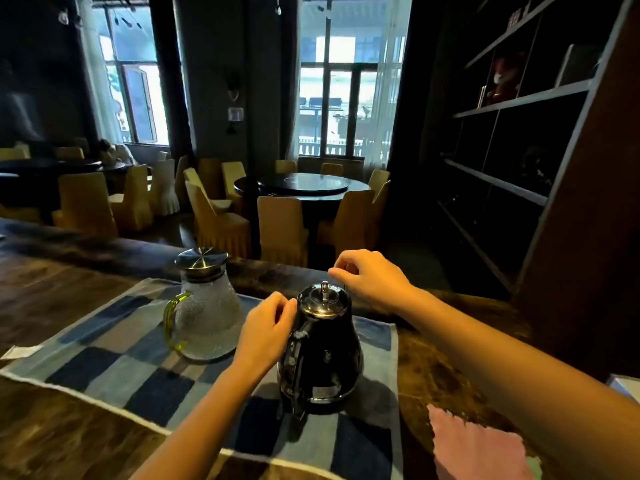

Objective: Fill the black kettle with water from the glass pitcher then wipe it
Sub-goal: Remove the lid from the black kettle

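The black kettle [323, 355] stands upright on a blue checked cloth [114, 362], its shiny lid [323, 299] closed with a small knob on top. To its left stands the glass pitcher [204, 313] with a metal lid and a green handle. My left hand [266, 330] rests against the kettle's upper left side by the handle, fingers curled. My right hand [370, 278] hovers just above and right of the lid, fingers pinched together, with nothing visibly in them.
A pink cloth [481, 445] lies on the dark wooden table at the lower right. A white paper [20, 351] sits at the left edge of the cloth. Beyond the table stand yellow-covered chairs, a round table and a dark shelf unit [519, 133].
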The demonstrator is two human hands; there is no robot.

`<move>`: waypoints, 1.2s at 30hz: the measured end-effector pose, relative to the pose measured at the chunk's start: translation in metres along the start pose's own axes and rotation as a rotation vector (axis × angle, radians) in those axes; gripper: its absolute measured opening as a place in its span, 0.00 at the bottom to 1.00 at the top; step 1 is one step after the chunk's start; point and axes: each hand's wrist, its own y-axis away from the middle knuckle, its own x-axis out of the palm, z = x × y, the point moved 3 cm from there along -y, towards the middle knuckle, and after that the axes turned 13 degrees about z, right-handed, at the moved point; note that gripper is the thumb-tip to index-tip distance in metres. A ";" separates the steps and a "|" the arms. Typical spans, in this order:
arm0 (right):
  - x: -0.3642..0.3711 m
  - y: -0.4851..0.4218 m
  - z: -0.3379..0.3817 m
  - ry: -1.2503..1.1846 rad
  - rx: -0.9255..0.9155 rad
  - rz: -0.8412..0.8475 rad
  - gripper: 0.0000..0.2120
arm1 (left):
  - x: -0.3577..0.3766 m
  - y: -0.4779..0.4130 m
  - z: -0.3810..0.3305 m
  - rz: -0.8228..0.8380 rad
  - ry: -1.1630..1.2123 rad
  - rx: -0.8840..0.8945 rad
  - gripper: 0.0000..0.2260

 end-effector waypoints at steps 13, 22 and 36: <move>0.029 -0.023 0.009 0.267 0.203 0.166 0.26 | 0.040 0.025 0.009 0.046 0.173 -0.358 0.23; 0.031 -0.023 0.012 0.187 0.162 0.243 0.16 | 0.042 0.021 0.015 0.149 0.221 -0.396 0.19; 0.009 -0.025 0.032 0.553 -0.005 0.426 0.11 | 0.041 0.027 0.007 0.164 0.304 -0.389 0.17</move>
